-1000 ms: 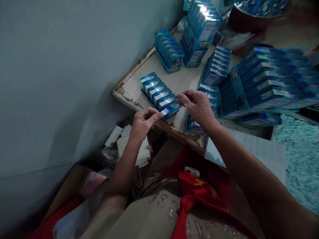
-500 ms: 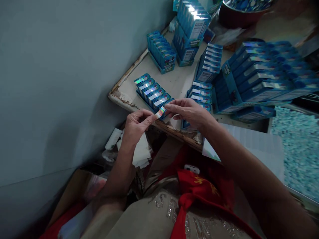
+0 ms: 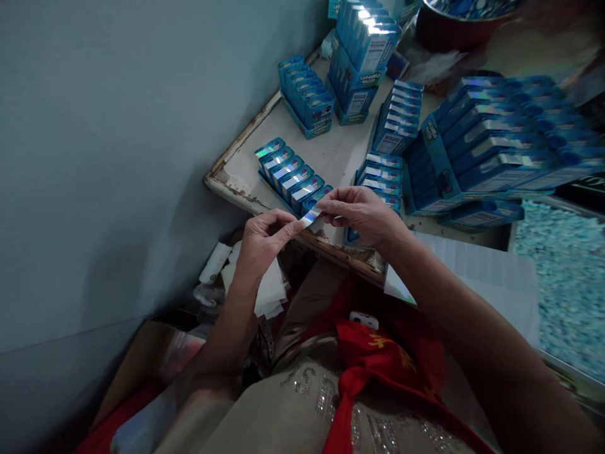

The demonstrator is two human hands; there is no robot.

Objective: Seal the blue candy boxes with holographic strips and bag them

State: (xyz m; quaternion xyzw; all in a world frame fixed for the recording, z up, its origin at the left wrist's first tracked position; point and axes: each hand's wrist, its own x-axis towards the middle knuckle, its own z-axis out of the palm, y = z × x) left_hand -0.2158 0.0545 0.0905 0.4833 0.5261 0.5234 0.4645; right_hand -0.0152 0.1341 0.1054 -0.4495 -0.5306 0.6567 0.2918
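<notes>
My left hand [image 3: 263, 238] and my right hand [image 3: 360, 213] pinch the two ends of a small shiny holographic sticker [image 3: 311, 217] between thumb and fingers, just in front of the table's worn near edge [image 3: 265, 205]. Right behind the sticker stands a row of several small blue boxes [image 3: 289, 174] in a blue tray, each box with a shiny strip on top. My right hand partly hides another row of blue boxes [image 3: 382, 178].
More trays and stacks of blue boxes [image 3: 477, 142] fill the table toward the back and right. A dark bowl [image 3: 454, 25] sits at the far edge. A white sheet [image 3: 477, 277] lies under my right forearm. White paper scraps [image 3: 269, 293] lie below the table. A grey wall [image 3: 118, 157] is at left.
A second ago both hands held a blue box at the near end of the row. Now the box stands in the row and the hands pinch only the shiny sticker, a little nearer me.
</notes>
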